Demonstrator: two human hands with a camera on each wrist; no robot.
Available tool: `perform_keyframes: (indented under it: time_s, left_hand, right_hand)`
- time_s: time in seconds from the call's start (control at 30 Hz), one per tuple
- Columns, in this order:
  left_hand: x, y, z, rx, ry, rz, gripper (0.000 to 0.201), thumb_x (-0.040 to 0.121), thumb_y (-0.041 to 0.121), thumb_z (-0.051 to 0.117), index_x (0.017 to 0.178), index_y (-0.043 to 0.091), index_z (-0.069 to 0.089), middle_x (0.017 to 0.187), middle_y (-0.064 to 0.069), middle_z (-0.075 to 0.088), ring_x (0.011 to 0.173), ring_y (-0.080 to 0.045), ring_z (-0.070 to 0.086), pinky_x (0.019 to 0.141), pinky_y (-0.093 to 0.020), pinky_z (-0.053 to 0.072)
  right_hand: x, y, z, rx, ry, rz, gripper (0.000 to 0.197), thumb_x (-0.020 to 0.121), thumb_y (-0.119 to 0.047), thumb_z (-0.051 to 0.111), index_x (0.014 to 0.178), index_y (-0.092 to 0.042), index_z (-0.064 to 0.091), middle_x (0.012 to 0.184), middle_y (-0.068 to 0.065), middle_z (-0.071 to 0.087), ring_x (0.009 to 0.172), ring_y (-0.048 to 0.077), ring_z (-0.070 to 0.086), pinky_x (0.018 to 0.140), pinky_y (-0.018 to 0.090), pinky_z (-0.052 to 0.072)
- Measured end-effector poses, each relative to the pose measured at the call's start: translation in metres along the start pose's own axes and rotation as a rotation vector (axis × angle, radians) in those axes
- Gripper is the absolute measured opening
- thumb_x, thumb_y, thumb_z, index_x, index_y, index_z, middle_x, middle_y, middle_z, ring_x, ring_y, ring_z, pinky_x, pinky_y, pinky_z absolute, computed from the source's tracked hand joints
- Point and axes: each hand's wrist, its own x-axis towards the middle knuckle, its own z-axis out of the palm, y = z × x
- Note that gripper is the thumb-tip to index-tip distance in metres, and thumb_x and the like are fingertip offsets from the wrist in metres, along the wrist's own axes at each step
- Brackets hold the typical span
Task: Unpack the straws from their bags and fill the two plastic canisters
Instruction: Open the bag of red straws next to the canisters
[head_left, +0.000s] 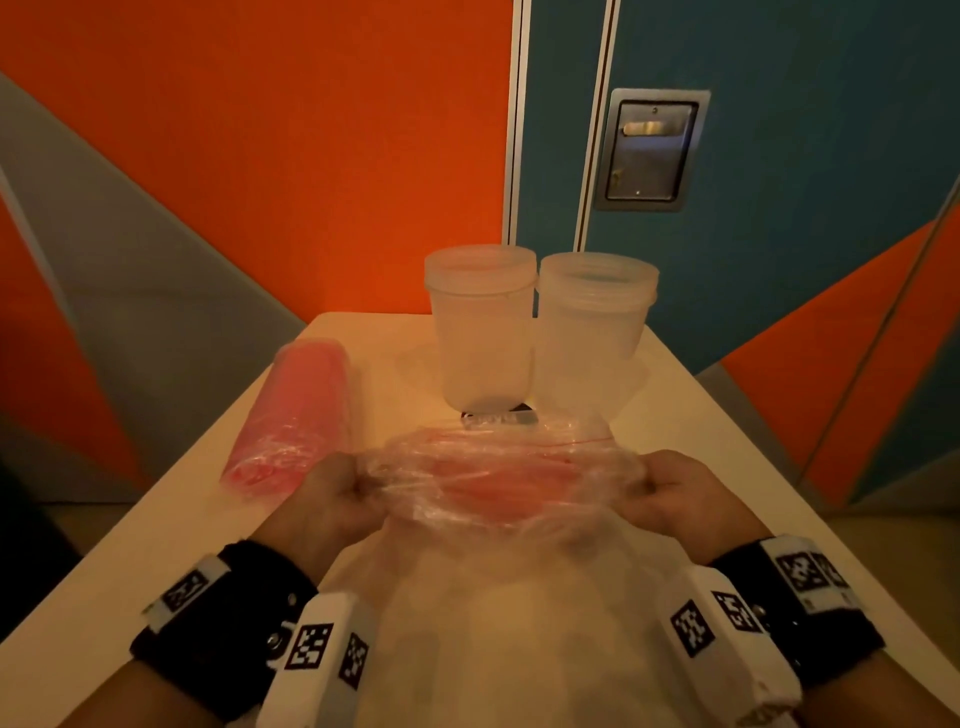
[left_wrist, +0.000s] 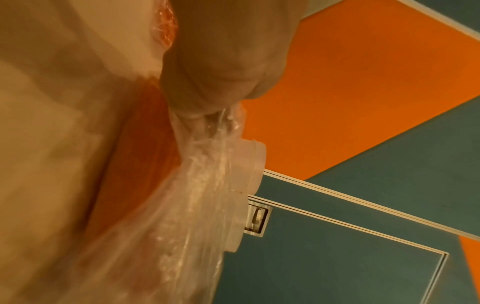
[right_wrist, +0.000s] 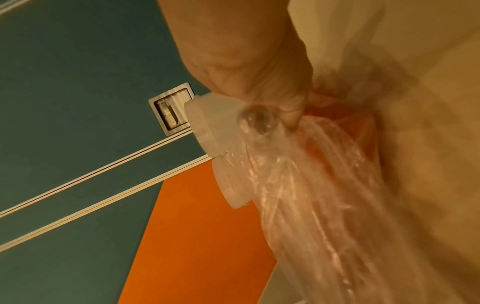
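Straws, pink and bundled inside a crinkled clear plastic bag (head_left: 498, 480), are held above the near part of the pale rectangular table (head_left: 691, 431), between both hands. Left hand (head_left: 324, 506) pinches the bag's left edge, fingers curled on the film; the left wrist view confirms the fingertips (left_wrist: 197, 117) closed on gathered plastic. Right hand (head_left: 675, 499) pinches the right edge in like manner, and the right wrist view shows a thumb and finger (right_wrist: 288, 111) clamped on bunched film, with the pink contents (right_wrist: 345, 131) just behind. The bag is stretched sideways between the two grips; a thin red strip runs along its far edge. Whether its mouth is parted or sealed cannot be told. Second clear bag of pink straws (head_left: 296, 410) lies flat on the table's left side, lengthwise, well apart from the hands and untouched. Two translucent plastic canisters stand upright at the table's far end, just beside each other: the left canister (head_left: 483, 327) and the right canister (head_left: 595, 327), both without lids and with no straws seen inside. A small dark object (head_left: 498, 417) lies on the table at the base of the left canister; its nature cannot be told. Black wrist straps with white marker blocks (head_left: 311, 644) are worn on both forearms. Behind the table are orange, grey and teal wall panels, and a teal door with a recessed metal handle plate (head_left: 652, 150)
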Motion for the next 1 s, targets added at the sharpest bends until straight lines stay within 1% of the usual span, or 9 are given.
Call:
perform_keyframes:
  time_s: [0.07, 0.13, 0.2, 0.3, 0.43, 0.53, 0.67, 0.93, 1.0]
  left_hand:
    - [-0.001, 0.004, -0.006, -0.015, -0.179, -0.069, 0.021, 0.066, -0.015, 0.046, 0.072, -0.01, 0.066, 0.053, -0.023, 0.061, 0.042, -0.027, 0.063, 0.042, -0.028, 0.053]
    - [0.004, 0.007, -0.016, 0.036, -0.214, -0.111, 0.037, 0.091, 0.02, 0.05, 0.089, -0.012, 0.069, 0.081, -0.028, 0.068, 0.068, -0.035, 0.07, 0.059, -0.042, 0.059]
    - [0.01, 0.01, -0.025, 0.079, -0.286, -0.135, 0.061, 0.08, 0.049, 0.061, 0.106, -0.006, 0.066, 0.104, -0.024, 0.067, 0.089, -0.034, 0.068, 0.073, -0.046, 0.058]
    - [0.011, 0.011, -0.028, 0.177, -0.472, -0.05, 0.063, 0.06, 0.012, 0.084, 0.117, 0.004, 0.06, 0.119, -0.022, 0.061, 0.094, -0.031, 0.066, 0.071, -0.037, 0.058]
    - [0.016, -0.003, -0.024, 0.528, -0.075, 0.18, 0.042, 0.072, -0.013, 0.066, 0.091, 0.018, 0.045, 0.081, -0.01, 0.058, 0.057, -0.016, 0.058, 0.039, -0.02, 0.044]
    - [0.016, -0.013, -0.014, 0.877, 0.182, 0.368, 0.011, 0.087, 0.019, 0.063, 0.082, 0.017, 0.053, 0.076, -0.005, 0.056, 0.061, -0.019, 0.05, 0.053, -0.025, 0.042]
    - [0.016, -0.009, -0.019, 1.672, 0.507, 0.759, 0.033, 0.094, 0.039, 0.047, 0.099, 0.016, 0.069, 0.106, -0.014, 0.057, 0.105, -0.031, 0.049, 0.086, -0.036, 0.04]
    - [0.041, 0.004, -0.018, 0.365, 0.246, 0.149, 0.026, 0.098, 0.01, 0.035, 0.081, 0.001, 0.052, 0.05, -0.008, 0.06, 0.044, -0.02, 0.059, 0.048, -0.027, 0.052]
    - [0.042, 0.013, -0.018, 0.208, 0.223, 0.132, 0.023, 0.092, 0.002, 0.034, 0.095, -0.008, 0.055, 0.055, -0.013, 0.062, 0.057, -0.028, 0.061, 0.063, -0.037, 0.054]
  right_hand:
    - [-0.002, 0.0, -0.004, -0.095, -0.01, 0.002, 0.038, 0.09, 0.011, 0.029, 0.061, 0.007, 0.053, 0.058, 0.017, 0.051, 0.029, 0.013, 0.053, 0.029, 0.016, 0.04]
    - [0.007, -0.003, -0.008, -0.203, -0.008, 0.087, 0.031, 0.08, 0.003, 0.039, 0.054, 0.006, 0.056, 0.045, 0.015, 0.053, 0.031, 0.019, 0.055, 0.031, 0.02, 0.044]
    - [0.008, -0.008, -0.005, -0.276, 0.009, 0.115, 0.014, 0.068, -0.007, 0.05, 0.066, 0.002, 0.06, 0.054, 0.012, 0.06, 0.043, 0.024, 0.061, 0.045, 0.026, 0.053]
    - [0.012, -0.012, -0.011, -0.381, -0.188, 0.071, 0.024, 0.06, -0.022, 0.071, 0.074, -0.001, 0.07, 0.069, 0.014, 0.067, 0.056, 0.026, 0.066, 0.054, 0.031, 0.057]
    - [0.019, -0.004, -0.009, -0.671, -0.219, -0.033, 0.055, 0.04, -0.028, 0.093, 0.085, -0.014, 0.064, 0.093, 0.01, 0.066, 0.081, 0.025, 0.061, 0.063, 0.03, 0.049]
    - [0.027, 0.009, -0.005, -0.866, -0.003, -0.246, 0.036, 0.075, -0.034, 0.074, 0.093, -0.008, 0.058, 0.094, 0.016, 0.06, 0.083, 0.027, 0.053, 0.065, 0.031, 0.042]
    - [0.033, 0.013, -0.007, -0.65, 0.061, -0.307, 0.026, 0.093, -0.021, 0.053, 0.103, 0.003, 0.061, 0.088, 0.02, 0.064, 0.074, 0.029, 0.06, 0.07, 0.036, 0.049]
    - [0.035, 0.014, 0.002, -0.303, -0.117, 0.072, 0.056, 0.064, -0.036, 0.08, 0.1, 0.003, 0.064, 0.08, 0.015, 0.066, 0.068, 0.025, 0.067, 0.062, 0.031, 0.058]
    - [0.032, 0.012, -0.003, -0.316, -0.158, 0.153, 0.043, 0.074, -0.035, 0.068, 0.09, 0.005, 0.067, 0.079, 0.02, 0.068, 0.066, 0.03, 0.069, 0.057, 0.039, 0.059]
